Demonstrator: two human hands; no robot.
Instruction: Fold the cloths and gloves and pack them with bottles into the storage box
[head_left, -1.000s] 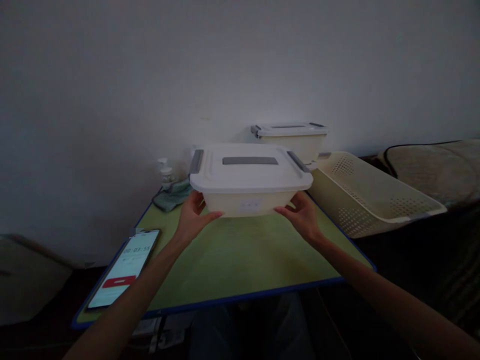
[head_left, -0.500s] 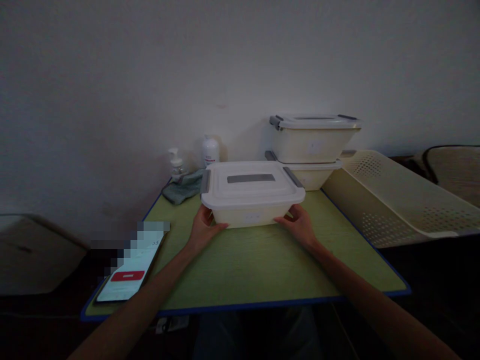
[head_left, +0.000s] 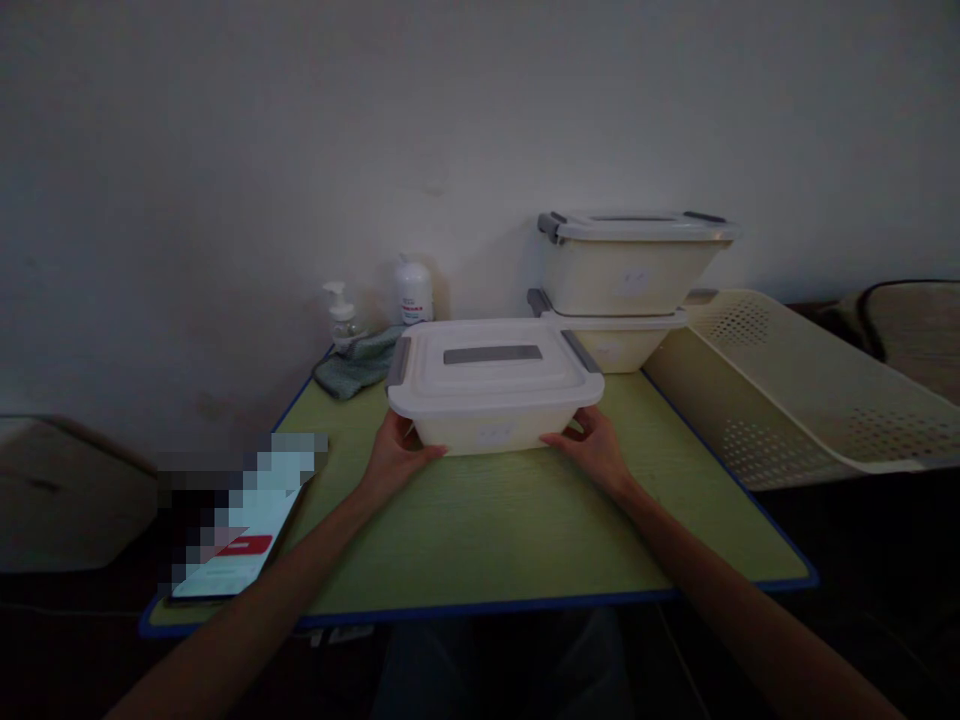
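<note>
A cream storage box (head_left: 495,385) with a white lid, a grey handle on top and grey side latches stands at the middle of the green table (head_left: 495,540). My left hand (head_left: 397,448) grips its lower left corner, thumb along the front face and fingers behind the side. At the lower right corner my right hand (head_left: 589,445) holds it the same way. The fingertips of both hands are partly hidden by the box. Its lid is on, so the inside does not show. A small pale label is on its front.
Two similar boxes, an upper box (head_left: 634,270) on a lower box (head_left: 619,348), stand behind at the right. A perforated basket (head_left: 810,380) lies beyond the right edge. A cloth (head_left: 356,362), pump bottle (head_left: 341,315) and white bottle (head_left: 414,292) are at the back left; a phone (head_left: 247,530) lies front left.
The whole view has shifted slightly. Both hands keep their hold on the box, and its place on the table looks about the same.
</note>
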